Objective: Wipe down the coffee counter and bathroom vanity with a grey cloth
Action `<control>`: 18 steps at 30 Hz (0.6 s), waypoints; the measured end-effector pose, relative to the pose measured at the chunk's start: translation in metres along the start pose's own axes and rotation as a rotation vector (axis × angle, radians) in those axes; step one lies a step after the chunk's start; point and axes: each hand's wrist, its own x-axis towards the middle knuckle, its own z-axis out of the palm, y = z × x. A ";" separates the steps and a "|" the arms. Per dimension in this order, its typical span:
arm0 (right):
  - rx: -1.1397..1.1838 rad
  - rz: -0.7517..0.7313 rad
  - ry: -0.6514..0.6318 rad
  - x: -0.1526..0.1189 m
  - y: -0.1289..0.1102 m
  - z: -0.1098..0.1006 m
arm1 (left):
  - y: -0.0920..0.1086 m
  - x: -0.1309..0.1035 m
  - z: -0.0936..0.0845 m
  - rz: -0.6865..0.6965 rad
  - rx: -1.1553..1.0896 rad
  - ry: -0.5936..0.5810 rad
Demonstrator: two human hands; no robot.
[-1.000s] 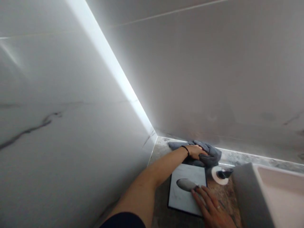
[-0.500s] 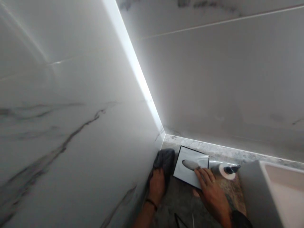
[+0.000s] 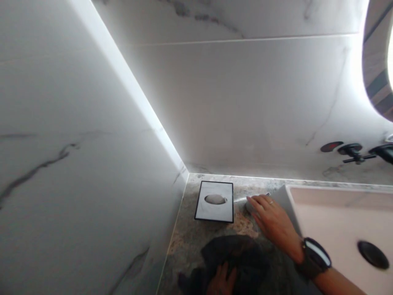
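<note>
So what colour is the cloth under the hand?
Dark grey. The cloth lies under the left hand, seen in the head view.

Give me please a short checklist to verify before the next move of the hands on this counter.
1. Left hand lies on the dark cloth: ok.
2. Right hand covers an object beside the tray; what it is: cannot tell.
3. Tray flat on the counter, near the corner: ok.
4. Grey oval centred on tray: ok.
5. Cloth apart from tray: ok.
6. Sink close by right hand's wrist: ok.
</note>
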 end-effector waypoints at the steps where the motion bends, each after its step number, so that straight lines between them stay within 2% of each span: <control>1: -0.023 0.008 -0.043 0.000 0.017 -0.005 | 0.014 0.006 -0.009 0.025 -0.004 0.014; 4: -0.038 0.012 -0.170 0.009 0.059 -0.010 | 0.046 0.018 -0.034 0.067 -0.076 0.047; 6: -0.037 0.015 -0.208 0.018 0.071 -0.010 | 0.061 0.021 -0.049 0.080 -0.177 0.101; 10: -0.044 0.071 -0.197 0.036 0.074 -0.016 | 0.086 0.031 -0.084 0.124 -0.250 0.332; 12: -0.043 0.095 -0.188 0.045 0.074 -0.023 | 0.099 0.047 -0.104 0.184 -0.185 0.437; 14: -0.045 0.103 -0.186 0.054 0.076 -0.031 | 0.113 0.072 -0.120 0.271 -0.116 0.488; 16: -0.050 0.106 -0.186 0.062 0.080 -0.038 | 0.127 0.099 -0.126 0.361 -0.081 0.476; 18: -0.057 0.112 -0.182 0.068 0.085 -0.042 | 0.137 0.118 -0.119 0.449 -0.062 0.432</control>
